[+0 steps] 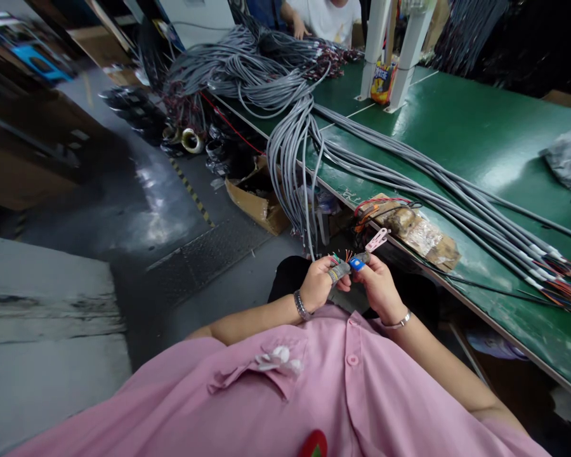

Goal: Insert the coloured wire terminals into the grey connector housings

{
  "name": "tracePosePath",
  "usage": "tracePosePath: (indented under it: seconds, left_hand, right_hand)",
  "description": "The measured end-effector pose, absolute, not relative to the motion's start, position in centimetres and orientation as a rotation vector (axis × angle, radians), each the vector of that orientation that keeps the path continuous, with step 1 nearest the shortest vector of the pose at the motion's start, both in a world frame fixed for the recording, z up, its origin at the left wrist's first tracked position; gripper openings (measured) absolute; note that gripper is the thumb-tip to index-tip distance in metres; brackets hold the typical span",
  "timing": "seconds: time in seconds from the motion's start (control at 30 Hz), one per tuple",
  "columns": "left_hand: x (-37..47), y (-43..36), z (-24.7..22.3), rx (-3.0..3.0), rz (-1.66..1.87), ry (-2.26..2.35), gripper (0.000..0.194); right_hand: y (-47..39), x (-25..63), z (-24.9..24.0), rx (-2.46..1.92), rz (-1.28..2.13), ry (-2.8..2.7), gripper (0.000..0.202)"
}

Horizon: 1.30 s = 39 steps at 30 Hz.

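Close in front of my body, my left hand (324,280) and my right hand (377,284) meet with fingers pinched together. Thin coloured wires (346,256) fan out above the fingertips, gripped between the two hands. Grey wrapping covers a finger or thumb on each hand, and a blue piece (356,264) sits at my right thumb. Just left of my left hand, grey cables (292,152) hang in a loop over the table edge; whether the held wires belong to one of them is hidden. A pink clip (377,239) stands just above my right hand.
On the green table (457,136) lie long grey cables with bare coloured ends (564,285), a taped block (409,231) and a large cable heap (247,63). White posts (412,57) rise behind. A cardboard box (261,200) sits below. Another person (326,19) works across.
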<state>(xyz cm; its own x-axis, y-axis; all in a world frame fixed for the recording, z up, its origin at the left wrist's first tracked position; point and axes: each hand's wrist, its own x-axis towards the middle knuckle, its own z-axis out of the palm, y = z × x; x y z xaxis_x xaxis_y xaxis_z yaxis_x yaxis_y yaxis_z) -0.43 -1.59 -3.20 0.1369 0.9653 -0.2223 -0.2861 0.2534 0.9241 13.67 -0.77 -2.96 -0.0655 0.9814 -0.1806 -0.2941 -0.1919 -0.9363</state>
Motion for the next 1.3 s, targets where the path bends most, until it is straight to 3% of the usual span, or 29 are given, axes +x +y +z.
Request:
tracePosePath:
  seconds: [0.4,0.6,0.97,1.3]
  left_hand:
    - [-1.0,-1.3,-3.0,0.906,1.09,1.033,0.025]
    - [-1.1,-1.6,-3.0,1.001,1.033,1.018,0.025]
    - [-0.8,-1.8,-2.7,1.033,1.033,1.063,0.032]
    - [-0.5,-1.6,-2.7,0.953,1.105,1.131,0.032]
  right_hand:
    - [-0.9,15.3,-3.1,-0.979,1.671,-0.834,0.024]
    - [-0.8,14.4,-2.2,-1.016,1.574,-1.06,0.022]
    - [-1.5,13.4,-2.8,-1.02,1.465,-0.904,0.015]
    - [-1.5,13.0,-2.7,-1.042,1.477,-0.846,0.023]
